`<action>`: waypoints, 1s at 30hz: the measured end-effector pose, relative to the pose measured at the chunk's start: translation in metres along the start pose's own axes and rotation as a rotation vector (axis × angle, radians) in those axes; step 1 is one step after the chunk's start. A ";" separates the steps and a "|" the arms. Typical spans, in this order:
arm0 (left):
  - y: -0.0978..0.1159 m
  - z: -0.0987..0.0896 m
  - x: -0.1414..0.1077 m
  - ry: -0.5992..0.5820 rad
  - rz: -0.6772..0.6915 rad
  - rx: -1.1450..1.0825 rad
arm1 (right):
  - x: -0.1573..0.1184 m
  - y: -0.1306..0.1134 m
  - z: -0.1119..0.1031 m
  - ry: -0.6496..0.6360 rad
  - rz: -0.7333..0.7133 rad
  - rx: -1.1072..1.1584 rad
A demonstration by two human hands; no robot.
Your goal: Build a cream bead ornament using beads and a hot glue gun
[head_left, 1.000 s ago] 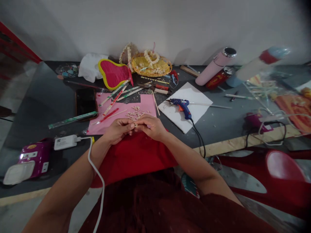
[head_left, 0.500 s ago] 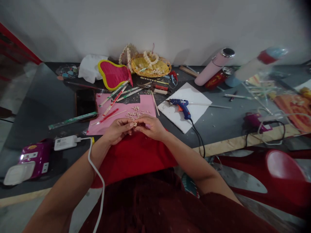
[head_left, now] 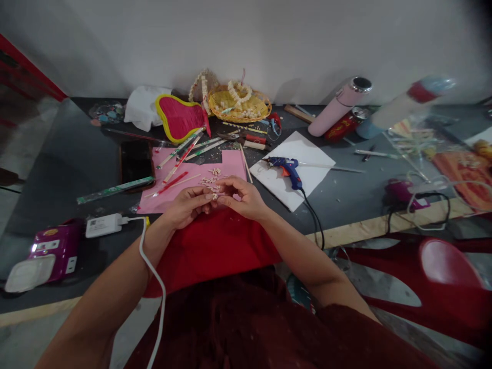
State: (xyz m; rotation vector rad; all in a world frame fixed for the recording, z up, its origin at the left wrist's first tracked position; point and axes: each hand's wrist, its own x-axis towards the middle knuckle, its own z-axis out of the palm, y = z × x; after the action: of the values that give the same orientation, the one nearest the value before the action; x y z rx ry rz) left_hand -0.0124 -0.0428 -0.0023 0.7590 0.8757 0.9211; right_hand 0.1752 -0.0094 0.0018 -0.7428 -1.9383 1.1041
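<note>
Between my hands, over the front edge of the pink paper (head_left: 232, 164), is a small pale wooden piece (head_left: 214, 196). My left hand (head_left: 188, 206) pinches it between thumb and fingers. On its right side, my right hand (head_left: 244, 200) has its thumb at the piece, with the forefinger raised and apart from the thumb. Several tiny pale wooden bits (head_left: 209, 180) lie on the paper just beyond the fingertips. Red cloth (head_left: 215, 246) spreads below both hands. To the right, a blue glue gun (head_left: 290, 169) rests on a white square board (head_left: 292, 199).
Behind stand a yellow basket (head_left: 238, 114), a pink flask (head_left: 338, 107) and a red can (head_left: 346, 125). A phone (head_left: 135, 163), wrapped sticks (head_left: 115, 190) and a white charger (head_left: 103, 225) lie left. The charger's white cable (head_left: 157, 277) crosses my left forearm.
The fingers of my right hand have lifted and spread a little from the small piece. My left hand has stayed nearly still, holding it.
</note>
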 end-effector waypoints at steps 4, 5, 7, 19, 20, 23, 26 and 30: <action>0.000 -0.001 0.000 0.006 -0.018 0.011 | 0.001 -0.001 0.000 -0.047 -0.028 0.000; 0.000 -0.001 0.000 0.005 -0.022 0.017 | 0.001 0.000 0.000 -0.069 -0.050 -0.012; -0.001 -0.001 0.000 0.005 -0.026 0.032 | 0.002 0.001 0.001 -0.097 -0.083 -0.037; 0.000 0.004 0.001 0.061 -0.002 0.057 | 0.001 0.002 0.001 -0.096 -0.067 -0.163; 0.000 0.004 0.001 0.061 -0.003 0.060 | 0.001 0.001 0.001 -0.099 -0.058 -0.161; 0.001 0.004 0.000 0.061 -0.014 0.061 | 0.000 0.002 0.002 -0.097 -0.054 -0.151; 0.001 0.004 0.000 0.045 -0.008 0.047 | 0.000 0.003 0.002 -0.079 -0.081 -0.143; 0.001 0.004 0.001 0.044 -0.002 0.060 | 0.001 0.004 0.002 -0.058 -0.105 -0.159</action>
State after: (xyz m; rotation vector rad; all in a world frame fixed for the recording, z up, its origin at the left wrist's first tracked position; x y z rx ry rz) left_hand -0.0091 -0.0428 -0.0004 0.7918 0.9465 0.9157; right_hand 0.1733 -0.0081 -0.0027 -0.6914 -2.1080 0.9257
